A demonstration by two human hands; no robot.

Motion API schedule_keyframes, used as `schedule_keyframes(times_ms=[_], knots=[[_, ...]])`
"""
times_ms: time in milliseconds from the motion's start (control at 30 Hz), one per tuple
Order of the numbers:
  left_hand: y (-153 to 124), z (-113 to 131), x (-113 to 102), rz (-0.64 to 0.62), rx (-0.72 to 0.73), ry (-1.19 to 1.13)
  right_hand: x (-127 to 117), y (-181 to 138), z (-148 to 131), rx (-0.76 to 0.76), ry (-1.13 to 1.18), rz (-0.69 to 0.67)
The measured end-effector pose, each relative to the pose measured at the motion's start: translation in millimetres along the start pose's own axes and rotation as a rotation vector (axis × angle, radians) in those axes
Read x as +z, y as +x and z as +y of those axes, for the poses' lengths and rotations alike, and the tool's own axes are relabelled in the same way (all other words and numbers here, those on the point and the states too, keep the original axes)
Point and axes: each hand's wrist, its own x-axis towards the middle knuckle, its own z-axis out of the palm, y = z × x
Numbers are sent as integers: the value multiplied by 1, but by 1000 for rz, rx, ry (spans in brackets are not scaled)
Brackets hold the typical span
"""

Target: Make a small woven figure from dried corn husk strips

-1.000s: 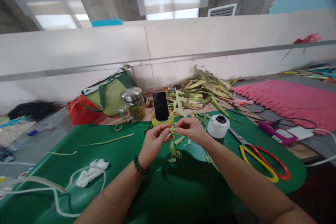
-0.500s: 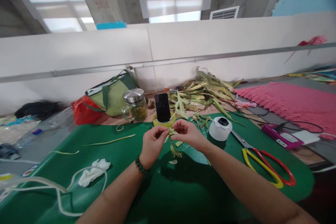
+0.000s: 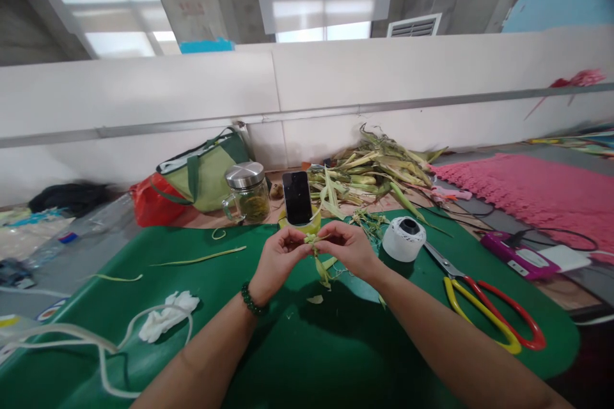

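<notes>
Between my fingertips is a small braided piece of pale green corn husk (image 3: pixel 311 239), with loose strips hanging below it. My left hand (image 3: pixel 278 260), a dark green bead bracelet at its wrist, pinches it from the left. From the right, my right hand (image 3: pixel 351 249) grips the same piece between thumb and forefinger. The fingers partly cover the knotted part. Just behind the hands a phone (image 3: pixel 297 197) leans upright in a yellow holder (image 3: pixel 313 225). A husk scrap (image 3: pixel 315 300) lies on the green mat (image 3: pixel 297 358) beneath.
To the right lie a white spool (image 3: pixel 403 239), large scissors (image 3: pixel 472 294) and a purple power strip (image 3: pixel 520 254). A heap of corn husks (image 3: pixel 384 163) and a glass jar (image 3: pixel 247 195) stand behind. Crumpled tissue (image 3: pixel 169 316) and a white cable (image 3: pixel 103 358) are at left.
Both hands stay pinched on the braided husk, with the fingers slightly shifted and the right hand a little more curled. The hanging strips have swung slightly right. The view has moved a little.
</notes>
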Motion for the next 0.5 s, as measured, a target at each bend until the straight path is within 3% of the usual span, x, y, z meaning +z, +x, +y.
schedule_keyframes(times_ms=[100,200,367,500], knots=[[0,0,1,46,7,11,-1,-1,2,-121,-183,-4],[-1,1,3,38,8,-1,-2,-1,0,-126,-275,-24],[-2,-1,4,-12,2,-14,-4,3,-6,90,-64,-110],[0,-3,1,28,66,46,-3,3,-9,242,96,-137]])
